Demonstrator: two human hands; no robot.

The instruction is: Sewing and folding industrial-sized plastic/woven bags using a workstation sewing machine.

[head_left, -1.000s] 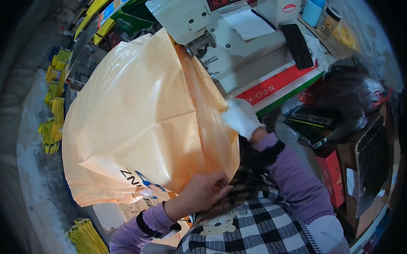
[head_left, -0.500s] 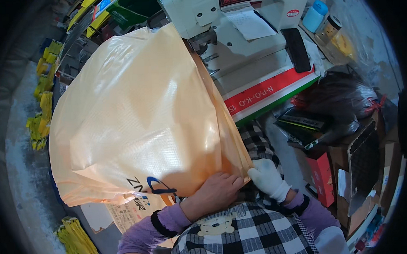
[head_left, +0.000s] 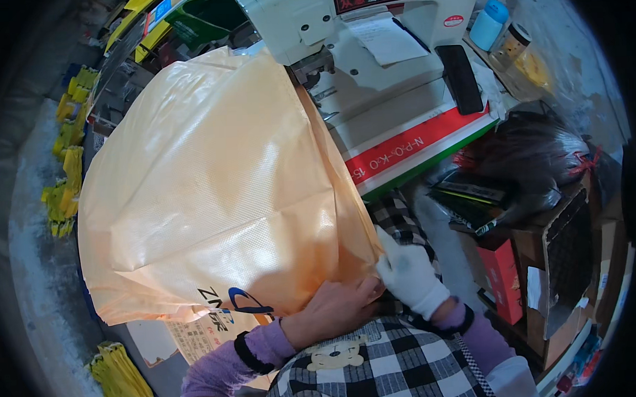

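Observation:
A large pale-orange woven plastic sack spreads in front of me, puffed and creased, its right edge running from the sewing machine down to my lap. My bare left hand is closed on the sack's lower right part, fingers curled at its edge. Beside it, my right hand, in a white knit glove, pinches the same edge slightly higher up. The sack's upper end lies next to the machine's needle area. The fingertips of both hands are partly hidden by the sack.
A black phone and a paper pad rest on the machine. A blue bottle and a jar stand to its right. Cardboard boxes are at right. Yellow bundles lie on the left floor. Another printed sack shows beneath.
My gloved right hand has moved a little up and left along the sack's edge. The edge has shifted left with it, and the sack's surface has smoothed somewhat. My left hand stays nearly in place.

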